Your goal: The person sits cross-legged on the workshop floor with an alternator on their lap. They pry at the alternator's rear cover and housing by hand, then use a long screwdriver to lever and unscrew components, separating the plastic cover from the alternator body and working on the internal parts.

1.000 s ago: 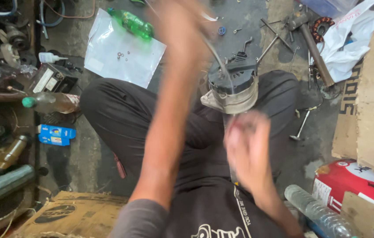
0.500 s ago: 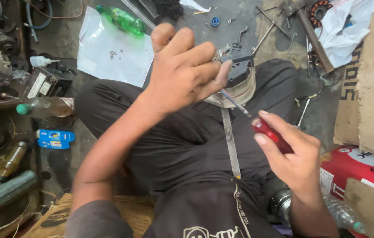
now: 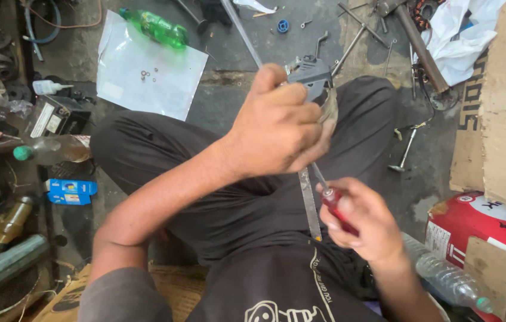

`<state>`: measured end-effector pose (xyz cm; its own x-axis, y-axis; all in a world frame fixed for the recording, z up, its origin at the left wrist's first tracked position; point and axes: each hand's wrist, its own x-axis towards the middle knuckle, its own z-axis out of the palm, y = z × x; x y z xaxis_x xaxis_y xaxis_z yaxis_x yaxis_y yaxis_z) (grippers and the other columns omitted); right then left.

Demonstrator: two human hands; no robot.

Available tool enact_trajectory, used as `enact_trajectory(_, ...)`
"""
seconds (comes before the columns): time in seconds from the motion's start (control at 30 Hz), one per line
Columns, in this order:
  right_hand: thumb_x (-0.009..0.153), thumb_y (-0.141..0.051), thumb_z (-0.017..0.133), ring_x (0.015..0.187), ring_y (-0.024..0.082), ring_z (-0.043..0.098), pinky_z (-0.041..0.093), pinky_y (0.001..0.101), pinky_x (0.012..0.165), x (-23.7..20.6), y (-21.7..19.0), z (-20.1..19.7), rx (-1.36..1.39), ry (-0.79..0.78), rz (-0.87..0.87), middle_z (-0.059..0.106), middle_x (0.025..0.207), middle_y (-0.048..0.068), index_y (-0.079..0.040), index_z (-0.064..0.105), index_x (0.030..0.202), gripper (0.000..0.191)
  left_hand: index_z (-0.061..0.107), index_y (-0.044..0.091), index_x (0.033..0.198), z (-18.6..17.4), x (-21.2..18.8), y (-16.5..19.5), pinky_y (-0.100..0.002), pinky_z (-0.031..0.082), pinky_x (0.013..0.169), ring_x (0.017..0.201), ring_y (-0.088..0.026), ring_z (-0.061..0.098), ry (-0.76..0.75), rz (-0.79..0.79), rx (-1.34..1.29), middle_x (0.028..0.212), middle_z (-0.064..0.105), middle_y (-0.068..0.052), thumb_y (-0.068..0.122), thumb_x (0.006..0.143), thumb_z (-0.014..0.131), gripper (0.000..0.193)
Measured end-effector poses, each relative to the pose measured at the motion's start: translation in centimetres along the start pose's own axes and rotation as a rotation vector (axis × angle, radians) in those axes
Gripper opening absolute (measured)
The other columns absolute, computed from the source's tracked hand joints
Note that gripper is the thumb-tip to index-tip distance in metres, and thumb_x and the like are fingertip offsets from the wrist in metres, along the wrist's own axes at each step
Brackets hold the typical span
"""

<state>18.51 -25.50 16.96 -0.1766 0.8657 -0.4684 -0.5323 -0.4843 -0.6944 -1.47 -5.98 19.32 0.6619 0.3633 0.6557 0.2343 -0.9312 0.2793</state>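
Head view: my left hand (image 3: 280,128) is clenched around one grey metal part (image 3: 309,73), held above my lap, and my right hand (image 3: 363,223) grips one red-handled screwdriver (image 3: 338,206) just below that part, its shaft angled up toward my left fist. One thin metal strip (image 3: 309,200) hangs down from the part, between my hands. I judge the part stiff, fairly heavy and greasy, best held by its body. Beyond it, one green bottle (image 3: 156,27) rests at the edge of one plastic sheet (image 3: 145,68).

Small blue box (image 3: 70,191) left; red-and-white carton (image 3: 484,229) right.
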Motion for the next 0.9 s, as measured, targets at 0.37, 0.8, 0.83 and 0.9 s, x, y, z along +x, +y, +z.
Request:
enact_trajectory(0.37, 0.097, -0.006, 0.060, 0.055, 0.006, 0.048, 0.039, 0.0198, 0.048, -3.3, -1.5, -0.6, -0.235, 0.206, -0.143, 0.066, 0.090, 0.015, -0.001, 0.046, 0.144, 0.049, 0.069, 0.014, 0.090, 3.8, 0.4, 2.6, -0.045, 0.042, 0.096, 0.098, -0.025, 0.055, -0.053, -0.083, -0.264, 0.098, 0.058, -0.005, 0.039, 0.096, 0.080, 0.028)
enact_trajectory(0.8, 0.091, -0.004, 0.076, 0.101, 0.025, 0.074, 0.058, 0.0327, 0.094, -9.1, -8.8, -4.8, -1.643, 0.374, -0.508, 0.073, 0.110, 0.021, 0.008, 0.067, 0.124, 0.037, 0.062, 0.010, 0.142, 8.8, -3.2, -7.6, -0.039, 0.054, 0.106, 0.122, -0.028, 0.070, -0.187, -0.755, -0.523, 0.135, 0.070, -0.014, 0.060, 0.077, 0.078, 0.084)
enact_trajectory(0.83, 0.091, -0.003, 0.076, 0.100, 0.026, 0.074, 0.059, 0.0324, 0.092, -8.8, -9.0, -4.5, -1.690, 0.326, -0.531, 0.073, 0.109, 0.021, 0.007, 0.066, 0.126, 0.037, 0.062, 0.009, 0.142, 9.0, -3.4, -8.3, -0.037, 0.055, 0.105, 0.121, -0.026, 0.071, -0.175, -0.749, -0.544, 0.134, 0.071, -0.014, 0.059, 0.077, 0.079, 0.083)
enact_trajectory(0.9, 0.087, -0.001, 0.076, 0.096, 0.031, 0.075, 0.060, 0.0362, 0.087, -8.1, -10.1, -4.0, -1.846, 0.155, -0.639, 0.074, 0.107, 0.025, 0.006, 0.067, 0.120, 0.035, 0.065, 0.010, 0.141, 9.0, -4.1, -9.5, -0.034, 0.054, 0.106, 0.119, -0.022, 0.073, -0.179, -0.832, -0.640, 0.131, 0.074, -0.012, 0.052, 0.079, 0.078, 0.076)
